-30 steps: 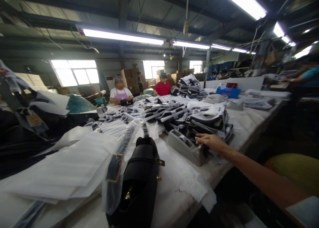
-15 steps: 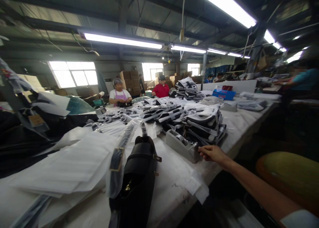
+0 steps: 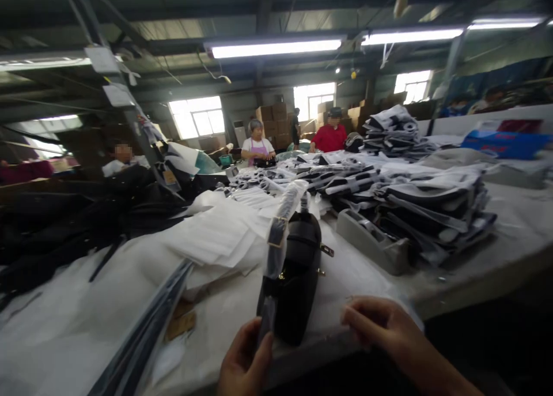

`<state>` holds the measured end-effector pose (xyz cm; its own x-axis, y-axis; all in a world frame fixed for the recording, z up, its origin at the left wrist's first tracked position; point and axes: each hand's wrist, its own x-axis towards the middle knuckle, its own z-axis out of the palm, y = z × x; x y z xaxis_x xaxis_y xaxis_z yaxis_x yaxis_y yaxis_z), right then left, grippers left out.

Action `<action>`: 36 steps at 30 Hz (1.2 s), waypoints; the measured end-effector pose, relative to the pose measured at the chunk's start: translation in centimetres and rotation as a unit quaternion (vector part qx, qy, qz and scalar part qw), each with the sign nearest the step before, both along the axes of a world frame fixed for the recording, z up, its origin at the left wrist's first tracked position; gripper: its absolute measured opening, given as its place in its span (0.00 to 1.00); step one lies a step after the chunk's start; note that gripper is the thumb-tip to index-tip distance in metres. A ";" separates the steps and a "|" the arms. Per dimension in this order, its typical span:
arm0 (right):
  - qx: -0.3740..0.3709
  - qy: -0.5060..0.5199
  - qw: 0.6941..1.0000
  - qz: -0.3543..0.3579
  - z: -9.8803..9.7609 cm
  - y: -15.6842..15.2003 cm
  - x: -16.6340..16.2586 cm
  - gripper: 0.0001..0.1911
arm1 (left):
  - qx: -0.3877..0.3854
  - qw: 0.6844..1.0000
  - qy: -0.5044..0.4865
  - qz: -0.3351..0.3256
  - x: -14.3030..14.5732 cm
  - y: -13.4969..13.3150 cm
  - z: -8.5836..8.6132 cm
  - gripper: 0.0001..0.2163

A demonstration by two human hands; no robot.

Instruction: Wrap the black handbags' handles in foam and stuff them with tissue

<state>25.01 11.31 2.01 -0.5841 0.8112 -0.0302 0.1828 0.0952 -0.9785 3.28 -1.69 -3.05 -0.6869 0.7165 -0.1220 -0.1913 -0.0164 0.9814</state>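
A black handbag [image 3: 298, 275] with gold clasps stands on the white-covered table, its side facing me. Its strap [image 3: 276, 257], with a buckle, is wrapped in clear film and rises along the left side. My left hand [image 3: 248, 355] pinches the lower, film-wrapped end of that strap between thumb and fingers. To the right of the bag and apart from it, my right hand [image 3: 375, 327] has thumb and fingertips pressed together on a small, hardly visible piece of clear tape. Beyond it stands a grey tape dispenser [image 3: 371, 240].
White foam sheets [image 3: 211, 229] lie left of the bag, near a dark film-wrapped strip [image 3: 142, 327]. Stacks of wrapped bag parts [image 3: 436, 211] stand behind the dispenser, with a blue box [image 3: 501, 144] farther right. Two people sit across the table.
My right hand has left the tape dispenser and come back near the bag. My left hand has come into view on the strap. The view has turned left.
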 end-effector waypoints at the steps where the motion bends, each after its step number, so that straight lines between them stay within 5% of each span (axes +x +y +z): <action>1: -0.012 0.011 0.999 0.034 0.5 -1.2 -1.7 0.21 | 0.008 1.000 0.006 -0.001 0.1 0.1 0.2 0.27; 4: -0.015 0.037 0.996 0.075 1.2 -3.4 -6.2 0.20 | 0.035 0.999 0.041 -0.005 0.2 0.3 0.5 0.24; 10: 0.059 -0.008 0.998 0.028 0.5 -3.7 -10.8 0.19 | 0.066 0.996 0.063 -0.007 0.3 0.0 0.6 0.21; 15: 0.100 -0.059 0.993 0.017 -0.2 -3.2 -11.3 0.22 | 0.073 0.996 0.043 -0.012 0.0 -0.2 0.7 0.21; 23: 0.005 0.034 0.987 0.154 -1.1 -2.5 -9.6 0.14 | 0.022 0.988 -0.091 -0.121 -1.1 -0.5 0.6 0.29; 29: -0.046 0.046 0.994 0.085 -2.2 -3.0 -9.9 0.15 | 0.025 0.975 -0.141 -0.171 -1.5 -0.2 1.0 0.24; 36: 0.005 0.052 0.999 0.003 -3.8 -3.8 -10.8 0.15 | -0.012 0.971 -0.160 -0.179 -1.1 -0.2 0.5 0.27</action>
